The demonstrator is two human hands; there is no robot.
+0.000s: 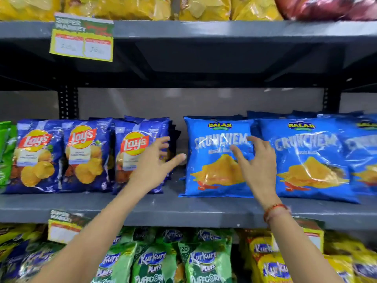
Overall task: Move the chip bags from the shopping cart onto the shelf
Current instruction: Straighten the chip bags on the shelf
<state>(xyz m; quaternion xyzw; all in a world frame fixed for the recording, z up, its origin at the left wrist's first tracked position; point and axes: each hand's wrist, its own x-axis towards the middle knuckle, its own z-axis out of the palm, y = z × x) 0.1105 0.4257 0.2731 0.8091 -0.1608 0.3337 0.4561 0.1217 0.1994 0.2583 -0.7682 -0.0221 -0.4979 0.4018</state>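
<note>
A bright blue Crunchem chip bag (212, 160) stands upright on the grey middle shelf (183, 211), with more of the same to its right (310, 160). Dark blue Lay's bags (132, 154) stand in a row to its left. My left hand (157, 160) hovers with fingers spread in front of the rightmost Lay's bag, its thumb reaching into the gap between the two brands. My right hand (257, 162) is spread in front of the Crunchem bag's right edge; whether it touches the bag is unclear. Neither hand holds anything. The shopping cart is out of view.
Yellow chip bags (132, 7) fill the upper shelf, with a price tag (81, 37) hanging from its edge. Green Kurkure Puffcorn bags (204, 262) and yellow Kurkure bags (271, 262) fill the lower shelf. A green bag (6, 152) sits at the far left.
</note>
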